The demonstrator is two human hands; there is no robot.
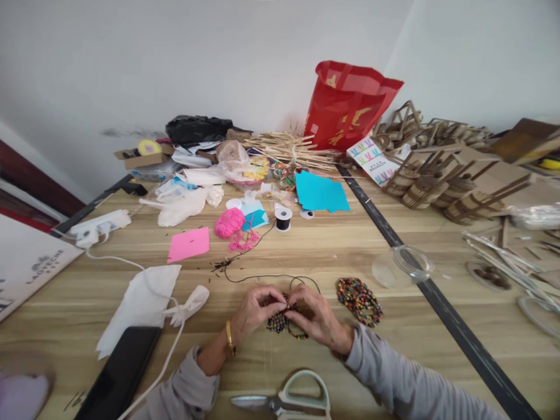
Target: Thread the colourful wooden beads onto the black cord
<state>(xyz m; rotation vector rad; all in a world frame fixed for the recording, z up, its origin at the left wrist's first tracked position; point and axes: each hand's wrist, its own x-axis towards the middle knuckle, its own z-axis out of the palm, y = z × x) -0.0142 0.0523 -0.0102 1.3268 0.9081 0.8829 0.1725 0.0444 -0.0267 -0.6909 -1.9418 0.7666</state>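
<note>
Bench (192,341): wood-grain top, pale streaks, crossed on your right by a dark strip.
Bag (350,108): red, gold print, upright at the far side near the wall.
Hands, yours, two: left hand (260,309), gold-coloured bangle at the wrist; right hand (315,315), grey sleeve. Each grip is closed to a pinch, thumb against forefinger, on the beadwork; the exact bit between your fingertips is too small to tell.
Scissors (301,394): metal blades, pale looped handles, lying nearest you; blades point left, long axis running left to right.
Sheets (321,192): bright blue, flat, stacked, angular.
Bead coil (359,301): round, multicoloured beads in looped strands, on the bench just right of your right hand.
Beadwork (276,322): small, dark, round beads in a bunched cluster, under and between your hands. A short multicoloured strand (301,335) trails rightward and slightly toward you; your fingers hide part of the cluster, so its long axis cannot be told.
Yarn ball (229,223): soft, pink, rounded.
Spool (283,220): white flanges, black winding, standing upright.
Cord (258,276): thin, black, smooth, curving across the bench beyond your hands.
</note>
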